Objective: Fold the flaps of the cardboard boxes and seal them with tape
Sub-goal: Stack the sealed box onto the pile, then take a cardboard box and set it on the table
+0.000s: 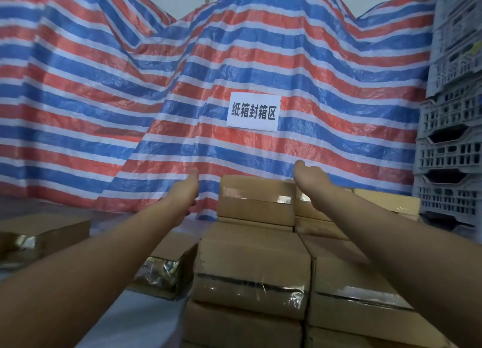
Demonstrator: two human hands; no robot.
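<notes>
head: both hands (182, 191) empty above taped boxes (251, 277).

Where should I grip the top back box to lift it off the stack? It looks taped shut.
Take the top back box by its two short ends, hands coming in from left and right: the flaps are taped flat, leaving no edge to hook, though its right end abuts the neighbouring box.

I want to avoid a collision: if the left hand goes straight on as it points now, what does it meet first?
Probably the striped tarp. The left hand passes left of the sealed box, though depth is unclear.
</notes>
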